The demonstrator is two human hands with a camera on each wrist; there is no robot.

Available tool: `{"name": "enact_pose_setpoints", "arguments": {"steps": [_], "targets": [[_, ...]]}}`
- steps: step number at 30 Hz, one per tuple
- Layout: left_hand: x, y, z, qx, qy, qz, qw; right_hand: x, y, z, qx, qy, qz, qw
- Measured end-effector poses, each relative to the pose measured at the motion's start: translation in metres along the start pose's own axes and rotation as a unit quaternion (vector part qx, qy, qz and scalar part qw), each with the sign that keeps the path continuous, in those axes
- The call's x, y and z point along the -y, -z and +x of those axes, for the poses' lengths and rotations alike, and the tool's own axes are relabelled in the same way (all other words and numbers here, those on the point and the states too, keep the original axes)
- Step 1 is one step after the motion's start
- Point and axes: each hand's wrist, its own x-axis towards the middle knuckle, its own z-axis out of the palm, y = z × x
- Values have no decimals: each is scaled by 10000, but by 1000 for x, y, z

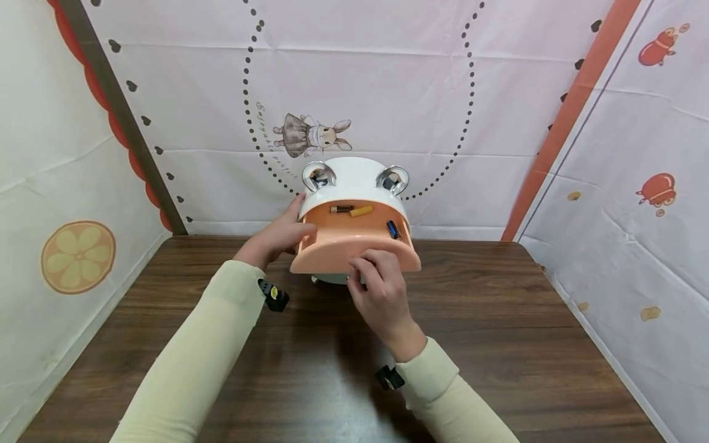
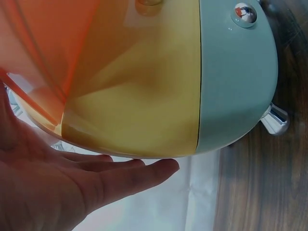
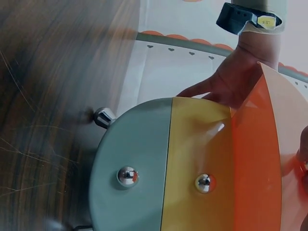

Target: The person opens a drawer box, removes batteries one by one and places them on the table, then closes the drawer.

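A small rounded cabinet [image 1: 354, 175] with a white top and two silver ring ears stands on the table. Its top orange drawer [image 1: 327, 261] is pulled out. Inside lie a dark battery [image 1: 340, 209], a yellow cylinder [image 1: 361, 211] and a blue battery [image 1: 393, 230]. My right hand [image 1: 382, 289] pinches the orange drawer's knob, mostly hidden by the fingers. My left hand [image 1: 279, 237] rests against the cabinet's left side, fingers extended along it. Below, the yellow drawer [image 3: 197, 144] and the green drawer [image 3: 132, 144], both closed, each have a silver knob.
The cabinet stands on short silver feet [image 3: 103, 117] near the back of a dark wooden table [image 1: 310, 369]. A printed cloth [image 1: 360, 92] hangs right behind it, with more cloth at both sides.
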Motion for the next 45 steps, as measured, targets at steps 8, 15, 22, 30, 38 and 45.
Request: {"name": "enact_pose_setpoints", "arguments": {"steps": [8,15,22,30,38,45], "targets": [[1,0,-1,46,9,32,10000,4,1,-4,5,7,17,10000],[1,-1,0,52,102,125,9999,6,2,-5,2,9,55,10000],[1,-3,0,-32,-38,85,10000,6,7,-5,166,-45,141,9998],[-12,-4,-10,9,157,58,9999,4,14,-3,371,-133,294,9988],[-14,-5,-12,15,223,-2,9998,4,23,3,592,-109,370,9975],[-1,-4,0,-86,160,164,9997,2,34,12,840,74,604,9946]]}}
